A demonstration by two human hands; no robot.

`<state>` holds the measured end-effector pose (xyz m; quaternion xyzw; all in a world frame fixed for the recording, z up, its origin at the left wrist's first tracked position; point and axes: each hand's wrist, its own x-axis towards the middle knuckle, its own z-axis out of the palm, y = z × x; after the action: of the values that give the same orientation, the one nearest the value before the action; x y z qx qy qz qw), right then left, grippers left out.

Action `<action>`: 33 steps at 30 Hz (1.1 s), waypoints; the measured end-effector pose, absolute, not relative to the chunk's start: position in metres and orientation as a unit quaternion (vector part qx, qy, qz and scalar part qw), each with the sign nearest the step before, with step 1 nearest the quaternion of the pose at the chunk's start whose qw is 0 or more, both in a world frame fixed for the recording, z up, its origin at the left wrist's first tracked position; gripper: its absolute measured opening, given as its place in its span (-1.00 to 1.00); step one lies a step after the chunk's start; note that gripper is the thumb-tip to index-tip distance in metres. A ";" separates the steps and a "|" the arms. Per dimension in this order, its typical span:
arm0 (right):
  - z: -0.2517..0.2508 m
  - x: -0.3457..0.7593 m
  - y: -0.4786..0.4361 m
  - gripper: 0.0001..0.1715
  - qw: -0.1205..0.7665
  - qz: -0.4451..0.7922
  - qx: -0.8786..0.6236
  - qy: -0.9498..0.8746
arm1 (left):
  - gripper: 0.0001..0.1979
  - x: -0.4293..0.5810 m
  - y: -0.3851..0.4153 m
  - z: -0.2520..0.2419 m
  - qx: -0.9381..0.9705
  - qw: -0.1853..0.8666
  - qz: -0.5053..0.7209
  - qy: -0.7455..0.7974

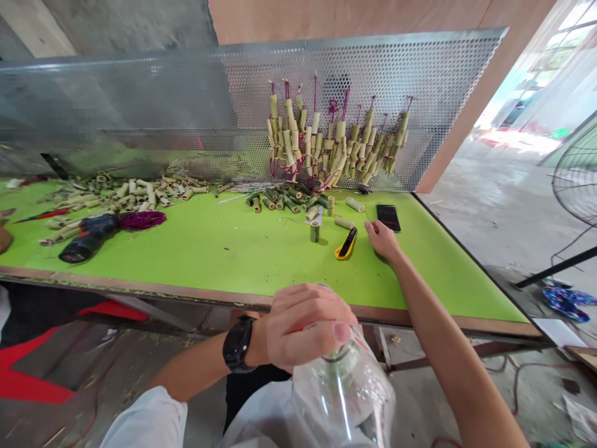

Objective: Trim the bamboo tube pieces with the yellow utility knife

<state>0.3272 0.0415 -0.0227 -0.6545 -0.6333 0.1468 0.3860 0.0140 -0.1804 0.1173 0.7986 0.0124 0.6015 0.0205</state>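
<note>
My left hand [308, 326], with a black watch [239, 343] on its wrist, is wrapped over the top of a large clear plastic bottle [345, 398] close to my body. The bottle's cap is hidden under my fingers. On the green tabletop [261, 261] rests my right hand [383, 239], its fingers curled together; whatever they hold, if anything, is too small to make out. Just beyond it lies a dark phone [388, 218]. To its left are a yellow-and-black utility knife [346, 244], a short bamboo tube [344, 222] and an upright green bamboo piece [314, 232].
Bamboo ornaments on purple cords [336, 143] hang from a perforated metal panel [186, 93]. Cut bamboo [149, 191] is heaped at the back left, near a cordless drill [91, 236] and purple cord [142, 219]. Another person's hand [4, 238] shows at the left edge. A fan [578, 168] stands right.
</note>
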 end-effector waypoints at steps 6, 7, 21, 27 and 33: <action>-0.023 0.327 0.042 -0.36 0.382 0.163 -0.668 -0.618 | -0.85 0.010 -0.185 0.125 0.821 0.066 0.565 0.041; -0.023 0.327 0.042 -0.37 0.382 0.165 -0.669 -0.616 | -0.87 0.011 -0.184 0.125 0.818 0.054 0.572 0.033; -0.015 0.319 0.035 -0.46 0.372 0.175 -0.677 -0.610 | -0.83 0.015 -0.183 0.127 0.809 0.008 0.588 0.019; -0.020 0.323 0.040 -0.44 0.377 0.174 -0.675 -0.610 | -0.89 0.014 -0.183 0.129 0.807 0.028 0.590 0.019; -0.026 0.326 0.044 -0.31 0.385 0.169 -0.672 -0.609 | -0.95 0.011 -0.183 0.133 0.805 0.044 0.591 0.030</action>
<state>0.3256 0.0443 -0.0258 -0.6724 -0.6093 0.1692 0.3846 0.0114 -0.1829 0.1329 0.8050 0.0298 0.5909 0.0440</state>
